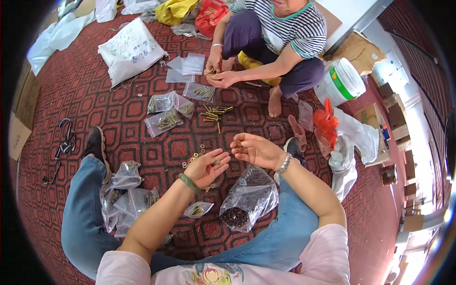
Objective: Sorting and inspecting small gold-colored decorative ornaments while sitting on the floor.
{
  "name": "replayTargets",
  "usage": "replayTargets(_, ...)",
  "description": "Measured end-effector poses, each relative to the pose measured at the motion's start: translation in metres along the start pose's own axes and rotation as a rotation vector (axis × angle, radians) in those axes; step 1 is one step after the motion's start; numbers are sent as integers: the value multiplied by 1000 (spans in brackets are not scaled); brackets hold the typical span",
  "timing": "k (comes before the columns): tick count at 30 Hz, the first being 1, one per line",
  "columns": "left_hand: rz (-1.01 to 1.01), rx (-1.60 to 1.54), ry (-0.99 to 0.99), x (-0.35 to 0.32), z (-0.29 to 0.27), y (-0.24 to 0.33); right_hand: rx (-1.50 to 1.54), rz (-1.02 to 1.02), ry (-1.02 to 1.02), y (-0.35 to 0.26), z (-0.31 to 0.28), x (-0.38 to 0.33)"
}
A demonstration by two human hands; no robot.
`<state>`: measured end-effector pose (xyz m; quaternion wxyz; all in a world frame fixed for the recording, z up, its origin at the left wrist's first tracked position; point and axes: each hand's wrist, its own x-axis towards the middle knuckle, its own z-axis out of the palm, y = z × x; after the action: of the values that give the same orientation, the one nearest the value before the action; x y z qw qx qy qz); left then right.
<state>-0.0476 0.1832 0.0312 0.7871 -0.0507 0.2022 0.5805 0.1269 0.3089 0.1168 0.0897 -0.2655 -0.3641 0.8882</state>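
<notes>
1. On the red patterned carpet (pixel 85 80), between the person's legs, the work is small hardware; the left hand (pixel 206 167) lies palm up with fingers loosely spread, and a few small pieces seem to rest in the palm, though they are too small to name for sure.
2. Right hand (pixel 254 149) is raised just beside the left, fingers curled in a loose pinch; it appears to hold something tiny at the fingertips, but what it is I cannot tell.
3. Washers (pixel 194 156) lie scattered on the carpet just beyond the left hand; a heap of brass screws (pixel 214 113) lies farther out, near the other person seated opposite.
4. Below the hands sits a clear bag (pixel 249 197) with dark small parts at its bottom; a smaller bag (pixel 197 210) with a few brass pieces lies beside it, under the left forearm.
5. To do this well, I judge: keep the left palm level and cupped so nothing rolls off; take one piece at a time with the right fingertips; work low over the carpet so a dropped piece stays near; keep sorted bags apart from the loose pile.
</notes>
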Motion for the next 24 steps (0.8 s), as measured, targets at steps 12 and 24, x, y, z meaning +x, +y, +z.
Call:
replayTargets(12,38,65,29,0,-1,-2,33,6,93,-3,-1,-2)
replayTargets(24,25,-152,194,29,-78,27,-1397,-274,102,81,42,66)
